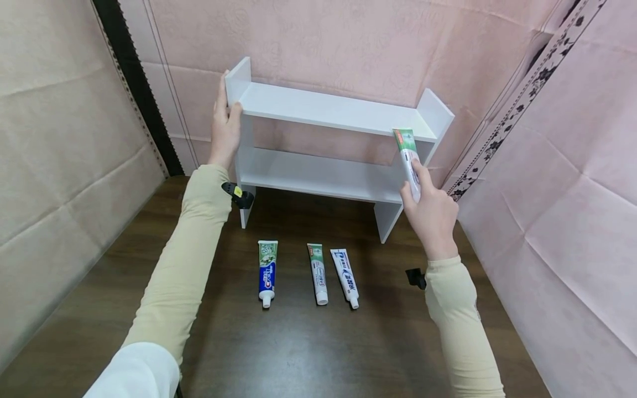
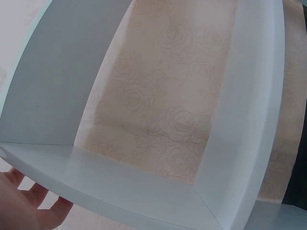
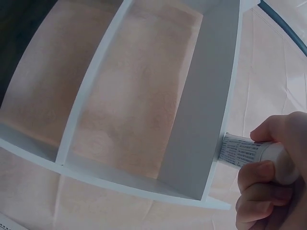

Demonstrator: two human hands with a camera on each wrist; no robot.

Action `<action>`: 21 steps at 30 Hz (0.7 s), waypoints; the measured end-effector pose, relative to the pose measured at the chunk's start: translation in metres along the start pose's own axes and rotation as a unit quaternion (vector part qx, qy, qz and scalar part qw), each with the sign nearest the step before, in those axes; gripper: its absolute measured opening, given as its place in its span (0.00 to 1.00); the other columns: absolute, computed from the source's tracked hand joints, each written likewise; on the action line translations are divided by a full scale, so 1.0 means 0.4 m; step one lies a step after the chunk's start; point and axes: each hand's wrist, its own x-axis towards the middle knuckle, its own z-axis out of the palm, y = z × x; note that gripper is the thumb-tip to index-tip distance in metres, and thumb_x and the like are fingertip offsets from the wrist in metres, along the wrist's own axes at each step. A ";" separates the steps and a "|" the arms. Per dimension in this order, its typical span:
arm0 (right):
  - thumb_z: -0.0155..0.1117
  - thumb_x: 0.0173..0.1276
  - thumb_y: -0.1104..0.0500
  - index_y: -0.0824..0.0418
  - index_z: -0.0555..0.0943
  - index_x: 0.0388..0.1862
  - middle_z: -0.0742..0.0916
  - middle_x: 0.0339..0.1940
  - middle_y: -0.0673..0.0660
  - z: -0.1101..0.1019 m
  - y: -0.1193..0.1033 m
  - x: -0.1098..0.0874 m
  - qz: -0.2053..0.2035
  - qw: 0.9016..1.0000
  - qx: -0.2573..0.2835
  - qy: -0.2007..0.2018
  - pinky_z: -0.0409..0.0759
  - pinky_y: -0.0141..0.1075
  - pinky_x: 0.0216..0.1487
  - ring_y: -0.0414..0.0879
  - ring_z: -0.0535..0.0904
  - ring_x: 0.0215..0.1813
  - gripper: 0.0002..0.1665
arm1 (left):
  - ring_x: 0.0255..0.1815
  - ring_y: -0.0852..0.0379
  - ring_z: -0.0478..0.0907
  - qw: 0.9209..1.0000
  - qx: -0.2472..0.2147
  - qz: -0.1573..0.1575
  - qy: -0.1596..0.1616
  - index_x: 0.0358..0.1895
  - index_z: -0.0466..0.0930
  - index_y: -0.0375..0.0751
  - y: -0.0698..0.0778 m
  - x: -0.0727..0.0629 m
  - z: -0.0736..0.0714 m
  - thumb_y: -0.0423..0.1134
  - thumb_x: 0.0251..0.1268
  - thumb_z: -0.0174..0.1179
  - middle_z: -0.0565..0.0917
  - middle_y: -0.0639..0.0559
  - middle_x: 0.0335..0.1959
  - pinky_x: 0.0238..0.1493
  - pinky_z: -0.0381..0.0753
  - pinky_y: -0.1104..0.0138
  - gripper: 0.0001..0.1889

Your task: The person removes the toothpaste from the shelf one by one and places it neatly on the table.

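A white two-tier shelf [image 1: 318,171] stands on the brown table. At its upper left side panel, my left hand [image 1: 226,124] grips the edge; in the left wrist view, the fingers [image 2: 33,196] lie along the outer face. My right hand [image 1: 430,213] pinches a green-and-white toothpaste tube [image 1: 410,163] by its lower end, in front of the right end of the top board. The right wrist view shows the printed back of this tube [image 3: 240,149], its far end at the board's front edge; whether they touch I cannot tell.
On the table [image 1: 298,354] before the shelf lie a blue-and-green toothpaste tube [image 1: 267,273], a green-and-white tube [image 1: 318,273] and a white tube with blue print [image 1: 345,278]. Pink cloth [image 1: 348,44] hangs behind, with pale cloth walls at both sides.
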 end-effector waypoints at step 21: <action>0.59 0.65 0.55 0.53 0.79 0.61 0.84 0.19 0.67 0.028 0.057 -0.140 0.017 0.999 0.031 -0.019 0.57 0.39 0.15 0.53 0.66 0.11 0.24 | 0.65 0.61 0.60 1.000 -0.002 -0.005 0.002 0.76 0.42 0.73 -0.019 0.013 0.003 0.41 0.74 0.38 0.54 0.55 0.77 0.66 0.62 0.64 0.33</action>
